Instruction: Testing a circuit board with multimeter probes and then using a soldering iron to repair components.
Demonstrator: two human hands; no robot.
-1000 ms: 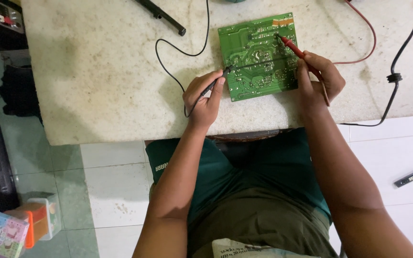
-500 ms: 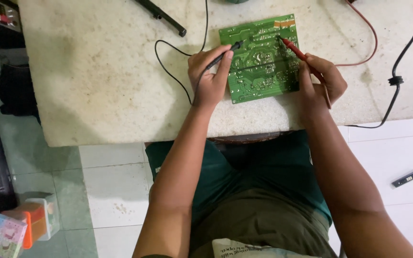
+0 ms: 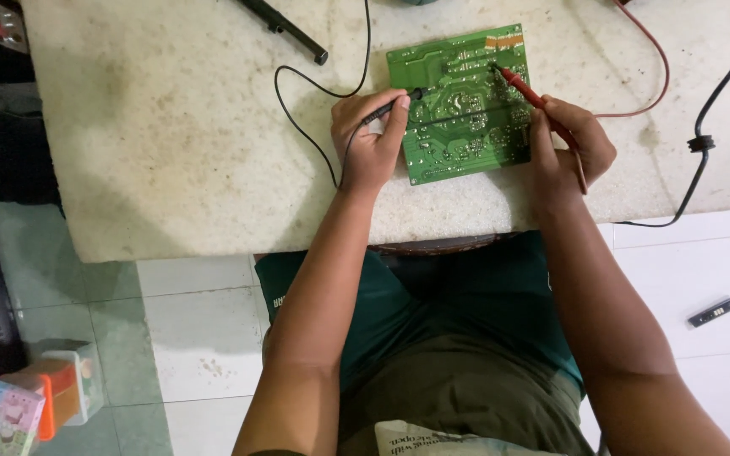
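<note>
The red lead [image 3: 635, 51] and black cables [image 3: 720, 101] run off the top edge, so what they plug into is out of view. The circuit board's [image 3: 462, 105] solder points are too small to tell which ones the probe tips touch. A black tool [image 3: 285, 25] is cut off at the top edge.

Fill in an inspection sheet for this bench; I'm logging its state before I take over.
Surface: white table, stained and scuffed.
Job's things: green circuit board lying flat; black probe and red probe with tips on it.
Clutter: black rod-like tool at the far edge.
Grippers: left hand holds the black probe; right hand holds the red probe.
Cables: thin black lead, red lead, thick black cable.
Surroundings: tiled floor, small black object, colourful boxes.
</note>
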